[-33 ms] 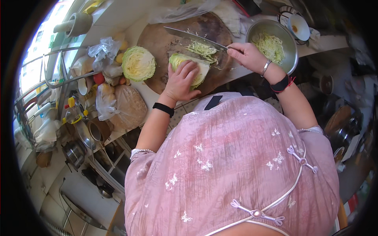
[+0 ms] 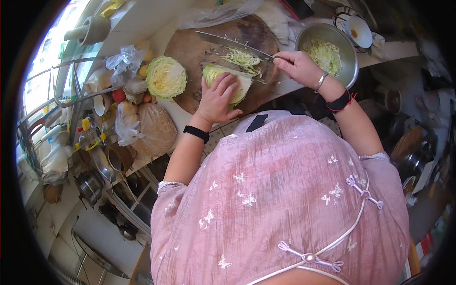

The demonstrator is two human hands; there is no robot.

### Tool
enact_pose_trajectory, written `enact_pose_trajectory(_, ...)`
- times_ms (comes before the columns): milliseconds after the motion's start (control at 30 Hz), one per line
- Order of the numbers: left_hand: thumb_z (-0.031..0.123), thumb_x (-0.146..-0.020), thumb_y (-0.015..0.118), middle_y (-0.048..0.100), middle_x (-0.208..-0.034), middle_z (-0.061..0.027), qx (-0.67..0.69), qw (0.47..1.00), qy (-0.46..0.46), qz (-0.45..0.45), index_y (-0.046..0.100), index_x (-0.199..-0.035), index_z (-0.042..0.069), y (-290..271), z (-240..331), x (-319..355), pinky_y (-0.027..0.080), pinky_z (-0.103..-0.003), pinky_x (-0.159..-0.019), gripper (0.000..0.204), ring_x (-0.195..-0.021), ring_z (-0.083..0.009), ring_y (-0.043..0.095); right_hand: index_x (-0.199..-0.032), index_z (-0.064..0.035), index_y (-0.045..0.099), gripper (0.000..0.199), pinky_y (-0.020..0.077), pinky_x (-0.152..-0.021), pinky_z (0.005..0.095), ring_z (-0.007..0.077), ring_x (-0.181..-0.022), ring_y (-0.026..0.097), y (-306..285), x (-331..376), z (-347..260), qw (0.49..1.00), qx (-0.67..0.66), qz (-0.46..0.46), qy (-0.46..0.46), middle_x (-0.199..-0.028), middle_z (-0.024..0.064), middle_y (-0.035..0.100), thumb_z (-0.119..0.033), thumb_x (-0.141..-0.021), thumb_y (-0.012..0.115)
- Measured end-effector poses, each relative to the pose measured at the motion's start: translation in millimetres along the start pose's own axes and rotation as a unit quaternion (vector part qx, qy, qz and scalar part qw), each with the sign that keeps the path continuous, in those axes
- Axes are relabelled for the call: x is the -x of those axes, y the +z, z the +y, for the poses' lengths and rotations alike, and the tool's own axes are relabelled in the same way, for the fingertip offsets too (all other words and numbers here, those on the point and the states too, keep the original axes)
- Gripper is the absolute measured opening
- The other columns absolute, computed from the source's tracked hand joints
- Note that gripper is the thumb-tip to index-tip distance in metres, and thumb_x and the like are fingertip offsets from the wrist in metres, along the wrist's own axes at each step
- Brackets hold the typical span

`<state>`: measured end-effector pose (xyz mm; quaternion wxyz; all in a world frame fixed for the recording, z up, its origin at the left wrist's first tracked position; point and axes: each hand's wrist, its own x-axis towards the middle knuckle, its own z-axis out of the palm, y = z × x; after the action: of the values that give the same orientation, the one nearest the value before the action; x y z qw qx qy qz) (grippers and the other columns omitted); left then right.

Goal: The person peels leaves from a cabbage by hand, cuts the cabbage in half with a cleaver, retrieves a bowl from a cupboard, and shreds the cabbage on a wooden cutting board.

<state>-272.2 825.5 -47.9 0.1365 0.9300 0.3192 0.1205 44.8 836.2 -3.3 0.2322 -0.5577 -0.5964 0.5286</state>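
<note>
My left hand [image 2: 219, 97] presses down on a cut piece of cabbage [image 2: 244, 88], fingers curled over its top and thumb out toward me. The cabbage lies on a round wooden chopping board [image 2: 185, 47]. In my right hand [image 2: 300, 68] is the handle of a kitchen knife [image 2: 228, 42], its long blade stretching to the far left across the board. Shredded cabbage [image 2: 242, 60] lies between the blade and the cut piece. At the board's left edge rests a cabbage half [image 2: 166, 77], cut face up. Part of the handle is hidden by my fingers.
Right of the board stands a metal bowl [image 2: 351, 66] with shredded cabbage [image 2: 325, 58] inside. Behind it is a small white bowl [image 2: 358, 32]. A clear plastic bag [image 2: 218, 15] lies at the board's far edge. Bagged food [image 2: 154, 130] crowds the counter's left side.
</note>
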Motion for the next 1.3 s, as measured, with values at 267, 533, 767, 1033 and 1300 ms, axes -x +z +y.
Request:
enact_pose_trajectory(267,0.033,-0.077,0.077,0.053,-0.141,-0.0068,-0.018,1.0,-0.025,-0.001,0.065,-0.12,0.018,-6.6,18.8,5.2,0.029,-0.071,-0.102,0.047,-0.137,-0.0294,0.044,-0.114,-0.0013,0.069,0.037,0.0432,-0.06,0.0272,0.0095,-0.063,0.05,-1.4,21.8,-14.1,0.999,-0.018,0.027,-0.012,-0.072,0.0013,0.057,-0.035,-0.101,0.061)
enact_pose_trajectory(533,0.016,-0.076,0.073,0.059,-0.127,-0.0085,0.044,0.999,0.031,-0.005,0.066,-0.12,0.016,5.6,50.4,-41.4,0.046,-0.05,-0.095,0.045,-0.116,-0.0306,0.058,-0.119,-0.0029,0.068,0.036,0.0376,-0.05,0.0218,0.003,-0.055,0.043,0.4,25.2,-8.0,0.998,-0.031,0.042,-0.034,-0.064,-0.0065,0.049,-0.034,-0.103,0.06)
enact_pose_trajectory(767,0.014,-0.086,0.06,0.068,-0.103,-0.0104,-0.047,0.982,0.15,-0.102,0.073,-0.095,0.011,117.2,69.4,-114.6,0.058,-0.041,-0.072,0.015,-0.094,-0.026,0.069,-0.122,-0.0036,0.067,0.035,0.037,-0.048,0.021,0.0028,-0.052,0.043,-0.9,27.9,-18.2,0.998,-0.047,0.041,-0.032,-0.064,-0.006,0.051,-0.032,-0.103,0.06)
enact_pose_trajectory(1033,0.005,-0.078,0.063,0.072,-0.093,-0.0153,-0.004,0.988,-0.038,-0.148,0.072,-0.09,0.006,34.0,22.5,-150.4,0.058,-0.041,-0.076,0.015,-0.087,-0.0338,0.07,-0.114,0.0031,0.069,0.041,0.0526,-0.079,0.0308,0.0152,-0.085,0.065,-17.0,43.9,-23.5,0.996,-0.046,0.08,-0.007,-0.096,0.0123,0.074,-0.034,-0.099,0.065)
enact_pose_trajectory(1300,0.009,-0.078,0.063,0.072,-0.091,-0.0159,-0.026,0.95,-0.069,-0.303,0.077,-0.094,0.016,6.0,39.1,-120.4,0.056,-0.047,-0.076,0.022,-0.087,-0.0375,0.07,-0.116,0.0004,0.07,0.037,0.047,-0.062,0.0268,0.0089,-0.065,0.053,-20.0,47.6,-18.6,0.992,-0.067,0.103,0.003,-0.075,0.0014,0.063,-0.033,-0.099,0.065)
